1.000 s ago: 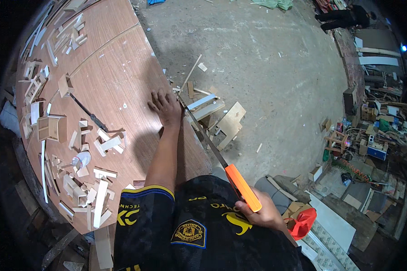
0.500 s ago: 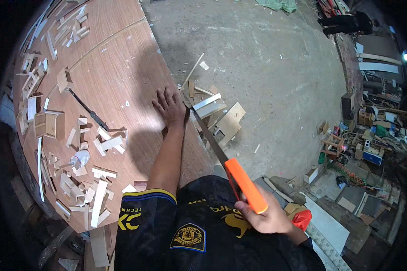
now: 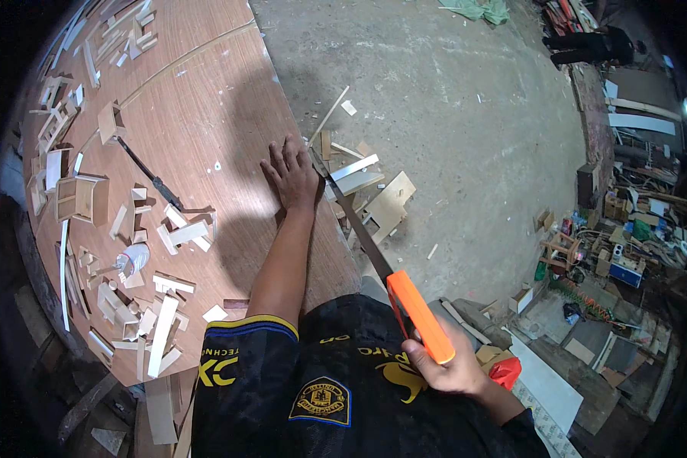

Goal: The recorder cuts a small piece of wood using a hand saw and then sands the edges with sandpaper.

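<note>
My right hand (image 3: 446, 362) is closed around the orange handle of a handsaw (image 3: 365, 238). The saw's long dark blade slants up and left to the table's edge, passing right beside my left hand (image 3: 292, 177). That hand lies flat on the brown wood-grain table (image 3: 244, 137) at the edge, fingers spread, palm down. Whether a workpiece is under the palm cannot be seen. A pale wood strip (image 3: 355, 167) shows just past the blade, pointing out over the floor side; its near end is hidden behind the blade and hand.
Small wooden pieces (image 3: 183, 233), an open wooden box (image 3: 82, 200), a dark rod-like tool (image 3: 156, 179) and a clear bottle (image 3: 133, 259) cover the table's left. Board offcuts (image 3: 393, 206) lie on the floor. A person in dark clothes (image 3: 595, 47) is far right, beyond piled clutter (image 3: 626, 259).
The whole view has shifted slightly. Both hands keep nearly the same pose, and the saw stays beside my left hand with little visible movement.
</note>
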A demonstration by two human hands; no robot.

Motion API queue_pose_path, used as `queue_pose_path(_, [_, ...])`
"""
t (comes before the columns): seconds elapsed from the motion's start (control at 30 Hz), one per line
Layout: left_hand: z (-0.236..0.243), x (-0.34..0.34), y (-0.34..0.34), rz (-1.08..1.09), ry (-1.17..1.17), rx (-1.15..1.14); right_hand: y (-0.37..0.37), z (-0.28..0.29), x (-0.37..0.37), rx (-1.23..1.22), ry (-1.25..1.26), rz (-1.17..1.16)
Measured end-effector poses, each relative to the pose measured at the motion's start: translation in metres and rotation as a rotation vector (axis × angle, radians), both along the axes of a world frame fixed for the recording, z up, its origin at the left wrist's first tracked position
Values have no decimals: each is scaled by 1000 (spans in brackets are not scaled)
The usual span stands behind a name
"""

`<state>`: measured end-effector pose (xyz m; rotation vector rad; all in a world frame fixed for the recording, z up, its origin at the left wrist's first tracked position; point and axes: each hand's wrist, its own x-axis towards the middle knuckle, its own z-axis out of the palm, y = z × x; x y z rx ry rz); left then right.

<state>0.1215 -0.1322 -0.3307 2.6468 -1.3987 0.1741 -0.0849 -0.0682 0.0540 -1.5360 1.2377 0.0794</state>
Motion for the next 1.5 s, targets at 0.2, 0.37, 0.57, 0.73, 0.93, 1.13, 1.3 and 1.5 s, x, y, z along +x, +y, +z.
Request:
queue_pose_path(0.2, [2, -1, -8, 19, 2, -20, 37, -48, -58, 30, 24, 39])
queue_pose_path(0.37, [2, -2, -6, 19, 78, -121, 24, -32, -34, -26, 11, 41])
queue_pose_path(0.57, [-8, 1, -3, 10, 69, -78, 9, -11, -14, 154, 187, -93])
queue_pose_path(0.73, [-11, 0, -3, 0, 72, 8, 13, -10, -6, 252, 99, -69])
queue_pose_path(0.93, [-11, 0, -6, 7, 113, 6, 9, -11, 0, 182, 70, 6])
queue_pose_path(1.13, [-16, 4, -4, 0, 29, -52, 12, -15, -1, 170, 73, 58])
queue_pose_path(1.3, [-13, 0, -4, 0, 114, -30, 11, -17, -5, 172, 48, -23])
queue_pose_path(1.5, [-18, 2, -3, -5, 9, -83, 18, -32, -19, 320, 20, 124])
